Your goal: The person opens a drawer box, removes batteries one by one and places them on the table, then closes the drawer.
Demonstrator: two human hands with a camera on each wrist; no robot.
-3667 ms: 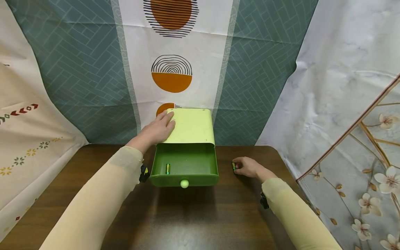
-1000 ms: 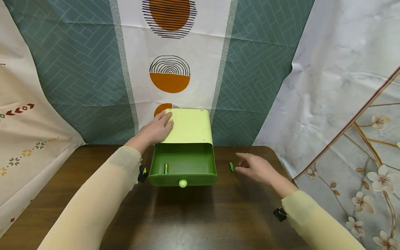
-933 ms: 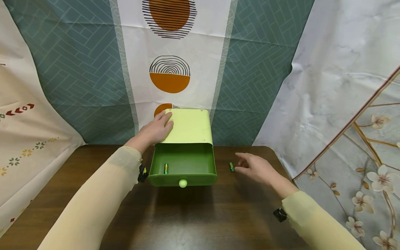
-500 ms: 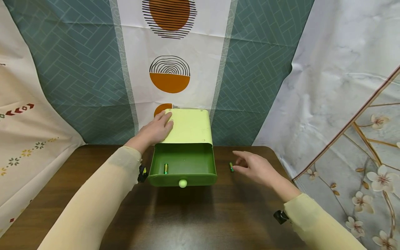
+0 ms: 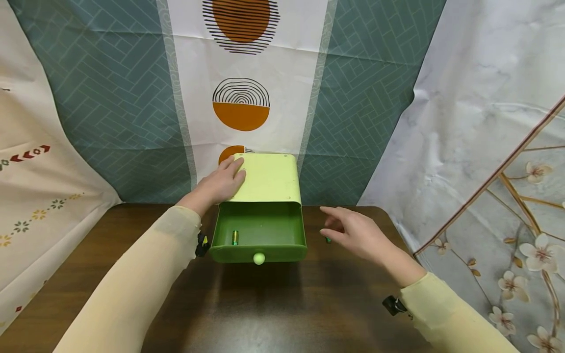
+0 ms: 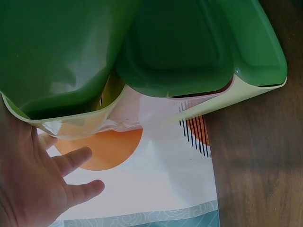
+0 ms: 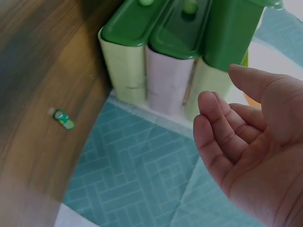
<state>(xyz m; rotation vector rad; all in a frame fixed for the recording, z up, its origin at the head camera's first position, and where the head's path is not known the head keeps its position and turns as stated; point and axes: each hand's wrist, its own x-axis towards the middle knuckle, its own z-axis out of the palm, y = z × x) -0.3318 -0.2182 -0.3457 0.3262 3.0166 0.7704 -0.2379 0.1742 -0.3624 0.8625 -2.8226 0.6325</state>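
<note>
A small drawer cabinet with a pale yellow-green top [image 5: 271,181] stands with its top green drawer [image 5: 282,253] pulled out. In that drawer, towards the left, stands or lies a green-and-gold battery [image 5: 235,238]. My left hand [image 5: 219,184] rests on the cabinet's top left edge, fingers spread. A second battery [image 7: 64,119] lies on the table to the right of the cabinet. Above it hovers my right hand [image 5: 359,233], apart from it and holding nothing, thumb and fingers loosely bent; in the head view it hides most of that battery.
In the right wrist view, two lower drawers [image 7: 130,30] with green fronts are pushed in. The brown wooden table [image 5: 273,304] ends at a patterned cloth backdrop [image 5: 362,122] close behind the cabinet. Side cloths hang left and right.
Earlier my right hand pinched the battery on the table; it has let go, drawn back, then shifted left over the battery. My left hand and the drawer have stayed put.
</note>
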